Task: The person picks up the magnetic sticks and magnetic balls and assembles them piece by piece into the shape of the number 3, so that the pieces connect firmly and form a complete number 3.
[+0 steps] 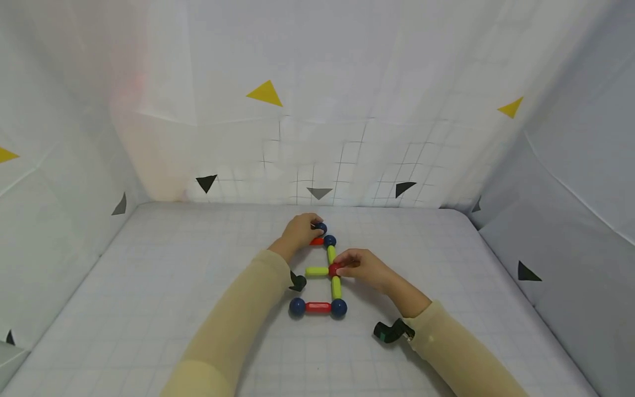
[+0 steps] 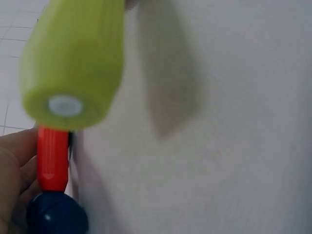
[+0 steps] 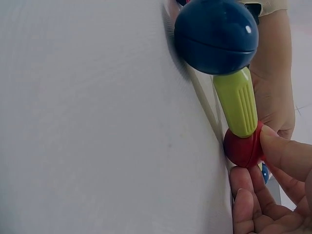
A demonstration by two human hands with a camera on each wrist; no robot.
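Note:
Magnetic rods and balls lie joined on the table. My right hand (image 1: 366,270) pinches the red ball (image 3: 243,148) in the middle between thumb and fingers. Yellow-green rods (image 1: 337,288) run from this ball toward the far side, the near side and the left. My left hand (image 1: 299,230) grips a dark blue ball (image 1: 321,227) at the far end. By its fingers lies a red rod (image 1: 316,241), touching another dark blue ball (image 1: 329,241). In the left wrist view, the loose end of the left-pointing yellow-green rod (image 2: 73,58) is close and covers part of the view.
Toward me, a red rod (image 1: 318,307) joins two dark blue balls (image 1: 297,307) at the near end. Black wrist cameras (image 1: 389,332) hang beside both sleeves. White cloth walls (image 1: 317,149) with triangle marks surround the pale gridded table (image 1: 149,309).

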